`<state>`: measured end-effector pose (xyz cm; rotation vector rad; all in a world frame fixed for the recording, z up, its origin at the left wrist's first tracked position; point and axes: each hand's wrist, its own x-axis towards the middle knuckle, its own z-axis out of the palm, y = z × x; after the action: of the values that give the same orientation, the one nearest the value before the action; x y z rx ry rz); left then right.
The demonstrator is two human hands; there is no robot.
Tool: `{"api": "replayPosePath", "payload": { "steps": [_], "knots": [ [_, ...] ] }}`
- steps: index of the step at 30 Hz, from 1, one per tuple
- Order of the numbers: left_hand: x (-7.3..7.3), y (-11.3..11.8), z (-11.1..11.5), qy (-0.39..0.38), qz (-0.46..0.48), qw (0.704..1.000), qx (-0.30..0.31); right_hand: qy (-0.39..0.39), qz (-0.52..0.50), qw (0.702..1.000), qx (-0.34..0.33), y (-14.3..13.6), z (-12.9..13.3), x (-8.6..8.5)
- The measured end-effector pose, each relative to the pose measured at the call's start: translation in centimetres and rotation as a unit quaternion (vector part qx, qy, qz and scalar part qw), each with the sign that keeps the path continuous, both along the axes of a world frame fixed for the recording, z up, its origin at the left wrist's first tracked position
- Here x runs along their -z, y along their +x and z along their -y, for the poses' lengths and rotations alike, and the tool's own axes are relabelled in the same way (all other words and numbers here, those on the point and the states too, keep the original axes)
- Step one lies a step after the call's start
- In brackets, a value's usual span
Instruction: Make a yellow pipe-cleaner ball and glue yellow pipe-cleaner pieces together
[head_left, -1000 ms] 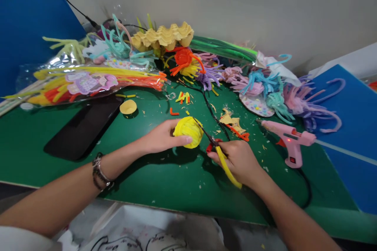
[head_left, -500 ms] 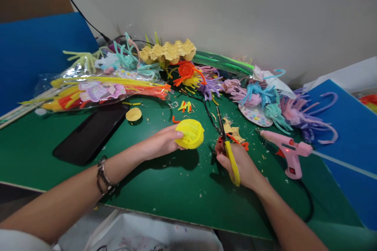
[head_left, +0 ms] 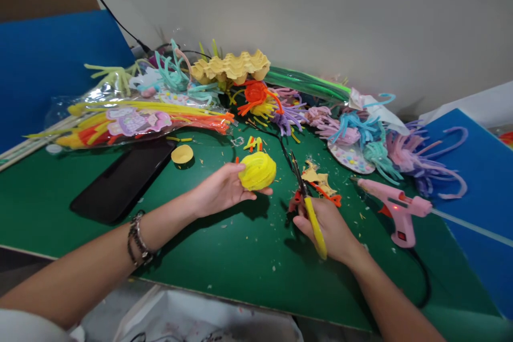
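Note:
My left hand point(head_left: 222, 188) holds a round piece of coiled yellow pipe cleaner point(head_left: 258, 171) over the middle of the table, thumb on its left edge and fingers beneath. In my right hand point(head_left: 324, 224) is a pair of scissors point(head_left: 315, 219) with yellow handles, its dark blades pointing away from me. Small yellow and orange pipe cleaner pieces point(head_left: 253, 143) lie just beyond the yellow coil. Torn egg-carton scraps point(head_left: 318, 177) and an orange pipe cleaner piece point(head_left: 331, 199) lie beside the scissors. A cut carton cup point(head_left: 182, 155) sits left of the coil.
A pink glue gun point(head_left: 396, 206) with a lit red light stands at right, its cord trailing forward. A black phone point(head_left: 124, 181) lies at left below bagged pipe cleaners point(head_left: 148, 123). An egg carton point(head_left: 232, 67) tops the pile at the back, with pipe cleaner bundles point(head_left: 360, 128) to its right.
The yellow coil has turned and tilted in my left hand, whose fingers now show stretched out beneath it. My right hand still holds the scissors, nearly in place.

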<state>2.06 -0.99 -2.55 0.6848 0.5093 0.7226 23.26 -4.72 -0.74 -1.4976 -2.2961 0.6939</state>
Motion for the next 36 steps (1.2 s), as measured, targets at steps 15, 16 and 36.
{"api": "replayPosePath", "payload": {
  "steps": [15, 16, 36],
  "knots": [
    [0.13, 0.32, 0.39, 0.108, -0.054, 0.992, -0.042, 0.009, 0.058, 0.998, -0.027, -0.06, 0.18, 0.06],
    [0.09, 0.31, 0.39, 0.112, -0.058, 0.991, -0.047, 0.007, 0.063, 0.998, -0.028, -0.08, 0.17, 0.06],
    [0.26, 0.13, 0.43, 0.041, -0.082, 0.996, 0.014, 0.021, 0.082, 0.995, -0.042, -0.14, 0.1, 0.35]
  ]
}}
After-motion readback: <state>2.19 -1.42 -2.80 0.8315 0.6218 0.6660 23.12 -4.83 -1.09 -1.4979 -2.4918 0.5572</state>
